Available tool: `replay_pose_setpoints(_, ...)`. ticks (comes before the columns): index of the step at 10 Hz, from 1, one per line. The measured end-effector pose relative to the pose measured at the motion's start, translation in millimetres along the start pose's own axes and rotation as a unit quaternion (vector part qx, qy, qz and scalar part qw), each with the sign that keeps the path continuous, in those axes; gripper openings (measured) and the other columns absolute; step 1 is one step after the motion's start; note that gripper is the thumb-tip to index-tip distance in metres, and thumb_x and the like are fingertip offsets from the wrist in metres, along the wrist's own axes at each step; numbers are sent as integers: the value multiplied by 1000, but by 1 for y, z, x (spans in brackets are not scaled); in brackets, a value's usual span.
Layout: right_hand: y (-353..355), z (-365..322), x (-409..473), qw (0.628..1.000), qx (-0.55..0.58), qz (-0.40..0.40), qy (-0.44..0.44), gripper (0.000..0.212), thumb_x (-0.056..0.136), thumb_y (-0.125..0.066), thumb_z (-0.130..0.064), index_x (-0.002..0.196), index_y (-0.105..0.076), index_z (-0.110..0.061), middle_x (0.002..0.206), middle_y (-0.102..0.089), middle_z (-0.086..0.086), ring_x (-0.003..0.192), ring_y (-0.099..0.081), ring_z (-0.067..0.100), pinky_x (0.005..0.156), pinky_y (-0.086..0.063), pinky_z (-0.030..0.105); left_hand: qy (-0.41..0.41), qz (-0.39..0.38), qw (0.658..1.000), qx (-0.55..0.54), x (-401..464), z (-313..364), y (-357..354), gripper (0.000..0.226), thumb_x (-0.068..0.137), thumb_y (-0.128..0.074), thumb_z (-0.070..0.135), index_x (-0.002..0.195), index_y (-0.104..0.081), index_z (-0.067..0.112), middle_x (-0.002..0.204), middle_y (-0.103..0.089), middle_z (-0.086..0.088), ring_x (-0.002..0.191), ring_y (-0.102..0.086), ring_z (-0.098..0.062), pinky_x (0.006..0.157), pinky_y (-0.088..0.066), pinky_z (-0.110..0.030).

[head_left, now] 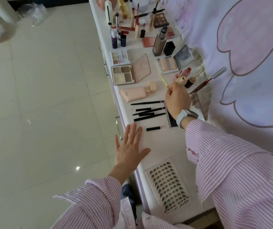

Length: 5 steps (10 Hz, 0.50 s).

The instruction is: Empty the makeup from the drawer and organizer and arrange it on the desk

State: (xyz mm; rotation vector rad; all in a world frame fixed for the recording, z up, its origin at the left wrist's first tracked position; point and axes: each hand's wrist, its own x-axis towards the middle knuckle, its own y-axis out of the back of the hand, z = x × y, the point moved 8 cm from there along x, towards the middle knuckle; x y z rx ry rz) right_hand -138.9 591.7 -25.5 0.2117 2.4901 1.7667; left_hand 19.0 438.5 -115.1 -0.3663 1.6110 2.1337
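Note:
Makeup lies spread over a long white desk (162,146). My right hand (177,100) pinches a thin yellow applicator wand (163,81) above the desk, beside a small beige tube (181,79) with an open mouth. My left hand (130,147) rests flat with spread fingers on the desk's front edge. Just beyond it lie several black eyeliner pencils (149,111) and a short black cap (153,128). Farther along sit a peach tube (134,95), an open four-pan palette (124,75), a pastel palette (120,57) and a highlighter compact (168,65). A clear organizer (200,103) stands by the wall.
A lash sheet (169,184) lies near me on the desk. At the far end stand many bottles and lip glosses (137,28), a foundation bottle (159,45) and a dark palette (161,20). A pink cartoon cloth (248,63) covers the wall. Tiled floor (41,96) lies left; a drawer handle (118,128) juts out.

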Motion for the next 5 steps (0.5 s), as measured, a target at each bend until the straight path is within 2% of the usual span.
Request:
replay_pose_setpoints(1, -13, 2, 3, 998, -51, -42, -21, 22, 96, -41, -20, 110, -51, -7, 98, -61, 16, 88, -61, 38, 73, -48, 41, 1, -4, 1000, 1, 0, 1, 0, 76, 90, -23, 63, 133, 29, 30, 146, 36, 7, 133, 34, -14, 111, 12, -49)
replay_pose_setpoints(2, -22, 1, 9, 996, -57, -66, -29, 23, 97, -40, -20, 113, -49, -7, 102, -61, 17, 91, -60, 39, 77, -49, 43, 3, -5, 1000, 1, 0, 1, 1, 76, 90, -23, 63, 133, 29, 29, 146, 36, 6, 133, 34, -15, 111, 12, -49)
replay_pose_setpoints(3, -22, -1, 11, 994, -64, -80, -27, 26, 97, -40, -19, 117, -48, -5, 106, -60, 18, 94, -60, 37, 69, -44, 36, 4, -14, 1000, 9, 0, 0, 0, 76, 90, -22, 64, 132, 30, 29, 145, 37, 6, 133, 35, -15, 111, 12, -50)
replay_pose_setpoints(5, -14, 2, -2, 997, -5, -68, -36, 26, 95, -42, -20, 114, -52, -7, 109, -59, 15, 96, -58, 35, 75, -45, 38, 1, -9, 1000, 14, 0, 1, 0, 76, 90, -21, 64, 133, 30, 29, 145, 37, 6, 134, 33, -15, 111, 12, -50)
